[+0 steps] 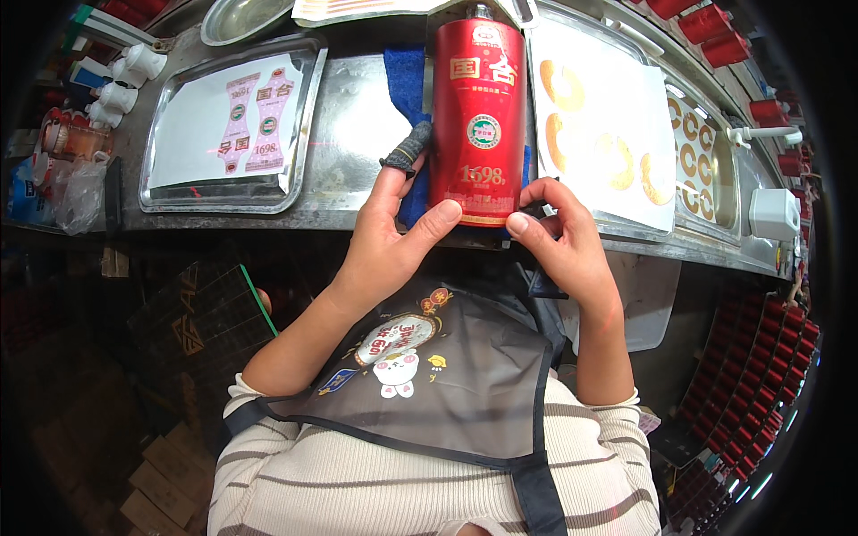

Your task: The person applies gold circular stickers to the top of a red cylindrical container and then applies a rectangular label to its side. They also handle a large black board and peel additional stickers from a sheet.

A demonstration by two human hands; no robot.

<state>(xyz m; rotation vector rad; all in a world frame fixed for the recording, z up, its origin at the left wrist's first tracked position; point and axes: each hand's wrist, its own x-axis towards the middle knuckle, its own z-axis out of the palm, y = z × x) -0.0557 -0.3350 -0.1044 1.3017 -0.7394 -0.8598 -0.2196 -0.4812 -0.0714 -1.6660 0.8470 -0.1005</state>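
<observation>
A glossy red bottle (478, 98), laid on its back with its decorated face turned up to the light.
From here I can see the neck pointing away across the metal bench (349, 116) and the base turned toward the person, close to the near edge; blue cloth (404, 85) shows along its left side. The body is a broad, smooth cylinder with rounded shoulders, catching a soft shine. Down its front run a small pale emblem, two large gold characters, a round white-and-green badge (483, 133), a gold numeral and fine pale print, with a thin gold line around the bottom. The neck's tip is hard to make out.
</observation>
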